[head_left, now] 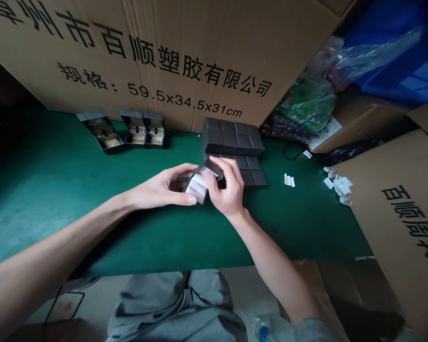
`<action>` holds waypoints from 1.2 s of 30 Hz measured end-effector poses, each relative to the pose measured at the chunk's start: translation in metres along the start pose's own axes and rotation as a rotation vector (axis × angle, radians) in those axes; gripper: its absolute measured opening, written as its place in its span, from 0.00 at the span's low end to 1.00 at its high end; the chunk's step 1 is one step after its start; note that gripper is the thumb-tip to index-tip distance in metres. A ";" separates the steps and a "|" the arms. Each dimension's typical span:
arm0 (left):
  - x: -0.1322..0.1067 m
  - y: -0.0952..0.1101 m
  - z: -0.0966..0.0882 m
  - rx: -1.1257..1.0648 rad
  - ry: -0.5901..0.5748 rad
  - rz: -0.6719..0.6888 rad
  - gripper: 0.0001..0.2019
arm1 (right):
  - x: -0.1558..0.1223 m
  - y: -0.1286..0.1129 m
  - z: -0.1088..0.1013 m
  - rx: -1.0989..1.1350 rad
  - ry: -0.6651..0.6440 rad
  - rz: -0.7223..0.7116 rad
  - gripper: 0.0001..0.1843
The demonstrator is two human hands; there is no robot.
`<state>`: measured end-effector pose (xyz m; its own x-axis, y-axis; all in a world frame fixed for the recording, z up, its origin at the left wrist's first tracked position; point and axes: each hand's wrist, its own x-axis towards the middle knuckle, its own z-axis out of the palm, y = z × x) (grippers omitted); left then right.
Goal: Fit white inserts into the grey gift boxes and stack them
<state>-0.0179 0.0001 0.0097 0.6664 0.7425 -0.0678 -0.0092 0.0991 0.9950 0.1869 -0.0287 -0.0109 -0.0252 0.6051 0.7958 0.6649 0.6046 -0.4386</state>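
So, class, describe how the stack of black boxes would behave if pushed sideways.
The stack of black boxes would probably shift or topple, since its upper layer sits offset on the lower. Each box looks stiff but probably light, like the open boxes.

I have a small matte black rectangular box [209,168] in view, with a stack of white paper inserts [196,186] showing at its open side. It sits tilted, pinched between the left hand [164,186] and the right hand [228,187], held above the green surface [92,228], the fingers wrapped around it.
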 end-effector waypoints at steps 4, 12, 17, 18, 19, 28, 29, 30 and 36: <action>-0.001 0.000 0.001 -0.016 -0.024 -0.038 0.35 | -0.003 -0.002 0.000 0.005 -0.033 0.012 0.10; -0.004 -0.004 0.003 -0.062 -0.106 -0.050 0.34 | -0.005 -0.009 -0.001 0.089 -0.017 0.158 0.07; -0.004 -0.003 0.005 -0.014 -0.083 -0.056 0.37 | -0.004 -0.005 0.001 0.099 -0.024 0.130 0.07; -0.003 -0.003 0.005 -0.008 -0.076 -0.057 0.37 | -0.004 -0.004 0.001 0.106 -0.031 0.109 0.07; -0.003 -0.004 0.005 -0.004 -0.070 -0.057 0.37 | -0.004 -0.003 0.001 0.110 -0.041 0.091 0.08; -0.001 -0.005 0.003 -0.042 -0.082 -0.023 0.38 | -0.004 -0.001 -0.002 0.152 -0.129 0.062 0.16; -0.001 -0.005 0.003 -0.056 -0.088 -0.022 0.38 | -0.005 -0.001 -0.002 0.154 -0.132 0.066 0.17; -0.001 -0.005 0.003 -0.068 -0.091 -0.022 0.38 | -0.005 -0.001 -0.002 0.154 -0.133 0.070 0.17; -0.001 -0.006 0.002 -0.103 -0.102 -0.033 0.37 | -0.006 -0.001 0.000 0.132 -0.067 0.053 0.16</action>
<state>-0.0171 -0.0028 0.0041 0.7400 0.6668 -0.0878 -0.0589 0.1942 0.9792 0.1861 -0.0328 -0.0155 -0.0450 0.6684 0.7424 0.5629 0.6309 -0.5339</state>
